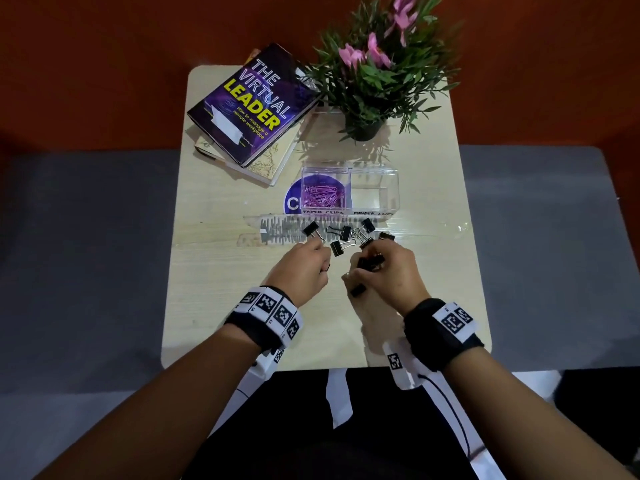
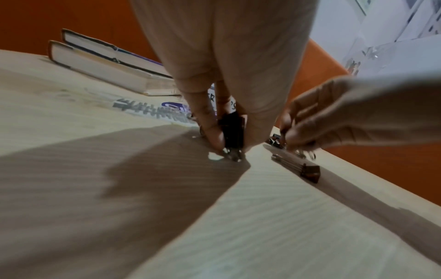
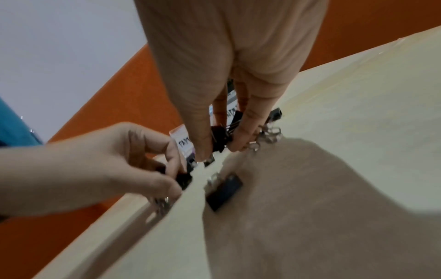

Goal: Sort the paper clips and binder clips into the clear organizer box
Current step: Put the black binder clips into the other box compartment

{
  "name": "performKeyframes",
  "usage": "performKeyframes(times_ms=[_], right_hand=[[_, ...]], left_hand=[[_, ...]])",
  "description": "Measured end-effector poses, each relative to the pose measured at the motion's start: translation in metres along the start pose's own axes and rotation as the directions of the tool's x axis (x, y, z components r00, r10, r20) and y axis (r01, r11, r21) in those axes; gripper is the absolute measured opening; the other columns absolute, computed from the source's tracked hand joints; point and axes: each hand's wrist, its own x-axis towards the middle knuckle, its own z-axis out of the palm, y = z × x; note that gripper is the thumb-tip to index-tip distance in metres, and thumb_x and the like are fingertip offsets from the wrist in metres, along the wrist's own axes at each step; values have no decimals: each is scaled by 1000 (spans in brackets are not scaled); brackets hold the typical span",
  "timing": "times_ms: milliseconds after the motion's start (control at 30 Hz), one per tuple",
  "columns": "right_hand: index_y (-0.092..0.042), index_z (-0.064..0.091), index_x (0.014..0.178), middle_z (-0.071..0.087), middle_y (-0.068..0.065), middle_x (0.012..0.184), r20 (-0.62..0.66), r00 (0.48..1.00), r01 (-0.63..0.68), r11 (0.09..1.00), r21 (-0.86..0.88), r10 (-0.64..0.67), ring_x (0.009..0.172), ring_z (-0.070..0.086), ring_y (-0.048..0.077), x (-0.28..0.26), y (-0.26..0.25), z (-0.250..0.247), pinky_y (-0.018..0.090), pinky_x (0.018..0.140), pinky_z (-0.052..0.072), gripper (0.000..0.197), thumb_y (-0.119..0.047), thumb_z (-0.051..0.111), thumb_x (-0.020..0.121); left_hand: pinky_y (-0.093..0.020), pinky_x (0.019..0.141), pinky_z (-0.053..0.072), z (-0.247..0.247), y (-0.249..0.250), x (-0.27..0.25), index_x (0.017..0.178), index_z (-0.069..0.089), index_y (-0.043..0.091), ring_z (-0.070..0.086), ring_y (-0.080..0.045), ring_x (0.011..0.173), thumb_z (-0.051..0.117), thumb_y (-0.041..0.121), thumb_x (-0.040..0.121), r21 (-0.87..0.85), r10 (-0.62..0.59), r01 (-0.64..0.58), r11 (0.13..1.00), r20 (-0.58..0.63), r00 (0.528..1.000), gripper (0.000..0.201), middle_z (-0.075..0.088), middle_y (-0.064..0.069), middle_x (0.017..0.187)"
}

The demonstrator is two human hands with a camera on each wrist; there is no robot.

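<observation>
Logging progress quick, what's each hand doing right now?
Left hand: pinching one black binder clip.
Right hand: gripping several binder clips.

Head view down over table [image 1: 207, 271], wrist views low, close, sharing clips [image 2: 232, 132]

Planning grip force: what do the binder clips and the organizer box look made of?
Binder clips: matte black bodies with shiny wire handles, likely painted and bare metal. Organizer box: clear, glossy hard plastic by the look; the table shows through its walls.
</observation>
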Motion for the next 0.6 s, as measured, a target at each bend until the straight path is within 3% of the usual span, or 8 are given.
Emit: performKeyframes(times_ms=[67,133,233,333,433,533,600], right_hand=[[-11,61,75,65,8,76,-53,999,17,998,60,-13,71,61,25,6,-11,-11,34,65,52,23,-10,81,64],[-10,62,77,65,7,77,-124,991,56,996,75,-46,70,61,22,19,-26,-24,31,66,52,24,-14,83,65],[-11,62,81,65,8,86,-239,962,141,990,25,-131,79,62,22,48,-49,-43,32,71,54,25,-17,82,67],[-11,65,93,65,10,97,-204,963,161,983,-90,-176,88,60,22,74,-60,-47,35,80,52,30,-21,81,70],[-11,66,102,64,9,107,-149,969,174,974,-148,-195,96,60,22,76,-55,-51,32,84,50,30,-17,77,75],[-10,67,96,66,8,99,-212,956,183,977,-107,-202,87,63,21,56,-35,-55,34,78,54,19,-2,64,80],[-10,68,92,66,9,94,-210,968,125,988,-86,-141,81,63,22,37,-15,-50,40,73,56,24,6,56,78]], left_hand=[[-33,65,38,-2,2,1,91,57,9,54,-29,82,57,2,79,15,10,-10,1000,22,1000,13,56,-7,97],[-36,68,44,-2,5,3,99,59,9,56,-30,85,57,3,80,39,18,-19,999,39,999,20,58,-8,102],[-32,64,40,-3,9,6,93,61,8,57,-29,81,55,4,81,77,21,-27,997,80,997,14,57,-7,99],[-32,63,41,-8,11,6,88,59,8,54,-26,76,55,8,81,82,19,-27,996,98,995,8,55,-6,95],[-33,67,47,-19,14,5,88,61,11,57,-24,78,59,11,79,-30,0,1,1000,34,999,9,56,-3,93],[-26,66,50,-37,26,11,85,62,14,57,-17,78,62,11,79,-210,-23,6,978,-76,997,7,58,0,90],[-23,67,49,-51,37,26,84,63,15,57,-15,78,64,11,78,-280,-9,-31,960,-142,990,7,60,0,89]])
